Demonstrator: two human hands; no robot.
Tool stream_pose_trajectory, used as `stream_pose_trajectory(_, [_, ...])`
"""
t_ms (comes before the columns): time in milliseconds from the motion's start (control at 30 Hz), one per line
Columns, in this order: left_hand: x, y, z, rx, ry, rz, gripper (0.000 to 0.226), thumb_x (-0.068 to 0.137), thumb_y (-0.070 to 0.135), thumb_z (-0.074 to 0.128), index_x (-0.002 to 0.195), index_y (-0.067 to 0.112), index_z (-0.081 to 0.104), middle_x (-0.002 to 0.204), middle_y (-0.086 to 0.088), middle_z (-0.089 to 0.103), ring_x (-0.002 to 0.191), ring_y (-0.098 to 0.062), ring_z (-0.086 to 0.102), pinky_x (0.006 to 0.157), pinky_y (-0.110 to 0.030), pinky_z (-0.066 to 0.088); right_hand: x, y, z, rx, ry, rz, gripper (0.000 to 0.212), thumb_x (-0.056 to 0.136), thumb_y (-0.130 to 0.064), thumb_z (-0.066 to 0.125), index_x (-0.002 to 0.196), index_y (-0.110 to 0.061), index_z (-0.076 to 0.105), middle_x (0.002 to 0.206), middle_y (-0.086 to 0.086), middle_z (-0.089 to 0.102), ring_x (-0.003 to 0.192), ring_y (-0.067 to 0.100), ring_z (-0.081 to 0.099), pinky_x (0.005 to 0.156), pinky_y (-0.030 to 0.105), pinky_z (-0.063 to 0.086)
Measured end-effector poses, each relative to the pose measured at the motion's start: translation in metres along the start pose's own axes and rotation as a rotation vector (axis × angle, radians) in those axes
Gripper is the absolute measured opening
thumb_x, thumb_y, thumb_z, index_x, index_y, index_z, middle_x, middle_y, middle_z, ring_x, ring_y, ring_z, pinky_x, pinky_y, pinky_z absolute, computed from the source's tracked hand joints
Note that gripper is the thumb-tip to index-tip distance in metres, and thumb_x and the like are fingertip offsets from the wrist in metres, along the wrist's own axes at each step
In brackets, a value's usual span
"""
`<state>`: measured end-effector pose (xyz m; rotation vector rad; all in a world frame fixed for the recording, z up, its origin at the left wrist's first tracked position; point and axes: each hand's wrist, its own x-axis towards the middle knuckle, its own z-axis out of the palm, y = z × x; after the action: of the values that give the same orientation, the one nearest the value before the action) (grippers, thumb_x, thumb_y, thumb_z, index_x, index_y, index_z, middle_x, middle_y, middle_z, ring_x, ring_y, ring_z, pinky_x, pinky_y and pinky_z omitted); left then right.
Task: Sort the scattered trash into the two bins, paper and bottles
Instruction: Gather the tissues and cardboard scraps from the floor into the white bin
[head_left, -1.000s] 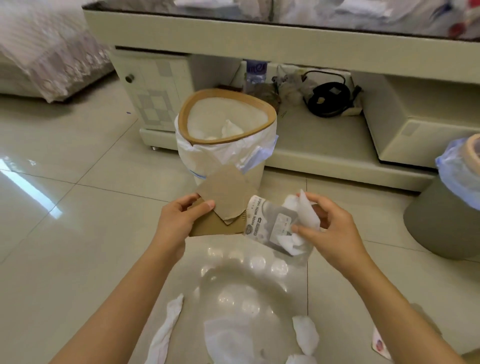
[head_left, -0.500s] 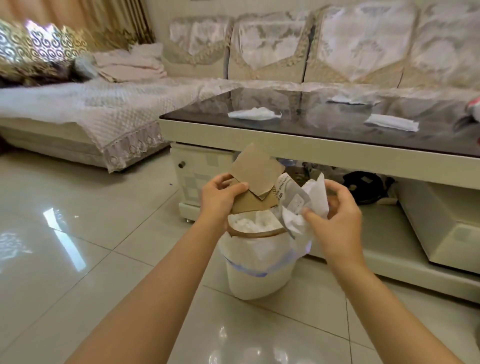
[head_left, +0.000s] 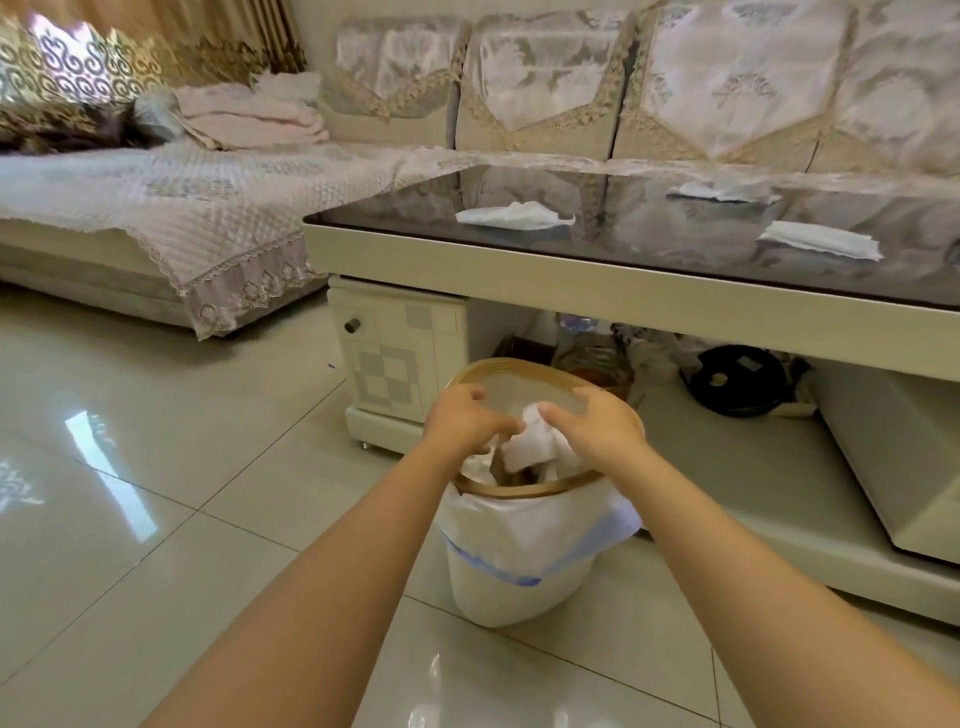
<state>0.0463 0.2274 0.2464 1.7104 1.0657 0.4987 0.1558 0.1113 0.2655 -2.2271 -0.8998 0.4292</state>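
1. So, both hands are over the mouth of the white bin (head_left: 511, 566), which stands on the tiled floor (head_left: 156, 467) right in front of the coffee-table surface (head_left: 623, 291).
2. The left hand (head_left: 460, 421) hovers above the bin's tan rim, fingers loosely curled down, nothing visibly in them.
3. The right hand (head_left: 597, 423) is the same, spread over the far right side of the rim with relaxed fingers, gripping nothing that shows.
4. Between the two hands sits crumpled white paper (head_left: 535, 447), at the top of the bin, with a bit of brown cardboard (head_left: 514, 475) just below it inside. Whether the fingers actually touch the paper is hard to tell.
5. The bin has a white liner bag with a bluish edge folded over the outside.
6. Three more white tissues lie on the dark glass top: one near the left (head_left: 514, 215), one at the back right (head_left: 722, 189), one at the front right (head_left: 821, 244).
7. A sofa (head_left: 571, 88) with lacy covers runs behind it.
8. Under the surface there's a shelf with a black round thing (head_left: 737, 379) and other clutter too blurry to name.
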Motion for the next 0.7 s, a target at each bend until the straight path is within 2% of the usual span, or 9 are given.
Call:
stream_pose_trajectory(67, [-0.003,0.001,0.004,0.123,-0.010,0.105,0.073,0.069,0.028,0.083,0.132,0.020,0.048,0.114,0.000,0.061,0.098,-0.017,0.061,0.088,-0.037,0.053,-0.004,-0.002,-0.006,-0.135,0.038,-0.097,0.051,0.090,-0.049,0.054,0.134,-0.023,0.050,0.129,0.001,0.059,0.113,0.021,0.056,0.092,0.040,0.049])
stream_pose_trajectory(200, [-0.025,0.005,0.006,0.241,0.094,0.334,0.045,0.077,0.034,0.074,0.118,0.029,0.058,0.096,0.015,0.063,0.087,-0.003,0.061,0.081,-0.032,0.054,-0.027,0.002,-0.017,-0.301,0.181,-0.359,0.030,0.092,-0.034,0.053,0.120,-0.027,0.059,0.118,-0.009,0.063,0.107,0.012,0.056,0.081,0.033,0.050])
stream_pose_trajectory(300, [-0.061,0.006,0.006,0.334,0.138,0.502,0.032,0.082,0.039,0.068,0.112,0.034,0.059,0.093,0.017,0.063,0.082,0.002,0.060,0.071,-0.022,0.053,-0.057,0.013,-0.022,-0.416,0.348,-0.595,0.025,0.089,-0.027,0.057,0.113,-0.024,0.064,0.110,-0.007,0.065,0.102,0.015,0.058,0.070,0.025,0.044])
stream_pose_trajectory(367, [-0.095,0.000,0.007,0.388,0.147,0.598,0.031,0.084,0.041,0.065,0.114,0.034,0.059,0.096,0.019,0.062,0.084,0.002,0.058,0.067,-0.016,0.048,-0.086,0.028,-0.025,-0.406,0.403,-0.678,0.024,0.085,-0.023,0.061,0.109,-0.020,0.067,0.104,-0.003,0.068,0.095,0.017,0.061,0.065,0.024,0.045])
stream_pose_trajectory(467, [-0.148,-0.023,0.014,0.469,0.133,0.707,0.034,0.083,0.039,0.066,0.115,0.033,0.059,0.099,0.020,0.061,0.086,0.003,0.056,0.064,-0.013,0.044,-0.140,0.063,-0.020,-0.373,0.392,-0.668,0.029,0.083,-0.022,0.058,0.111,-0.016,0.066,0.105,0.000,0.069,0.094,0.019,0.063,0.070,0.031,0.053])
stream_pose_trajectory(533, [-0.179,-0.047,0.025,0.532,0.098,0.745,0.036,0.081,0.038,0.069,0.115,0.031,0.060,0.101,0.019,0.062,0.086,0.003,0.056,0.062,-0.016,0.045,-0.178,0.094,-0.012,-0.394,0.355,-0.626,0.034,0.084,-0.021,0.058,0.116,-0.015,0.065,0.110,0.001,0.068,0.099,0.018,0.062,0.077,0.030,0.051])
stream_pose_trajectory(600, [-0.206,-0.075,0.041,0.584,0.024,0.730,0.039,0.079,0.038,0.070,0.117,0.032,0.060,0.103,0.017,0.064,0.089,-0.001,0.057,0.063,-0.021,0.047,-0.215,0.126,-0.004,-0.429,0.290,-0.573,0.039,0.085,-0.023,0.059,0.123,-0.015,0.061,0.116,0.000,0.066,0.104,0.016,0.061,0.083,0.028,0.047])
stream_pose_trajectory(700, [-0.239,-0.117,0.068,0.655,-0.137,0.703,0.044,0.080,0.043,0.067,0.123,0.034,0.057,0.108,0.016,0.063,0.092,-0.007,0.060,0.065,-0.023,0.046,-0.265,0.171,0.010,-0.483,0.221,-0.481,0.043,0.084,-0.025,0.059,0.125,-0.013,0.059,0.120,0.004,0.064,0.106,0.021,0.062,0.086,0.032,0.049])
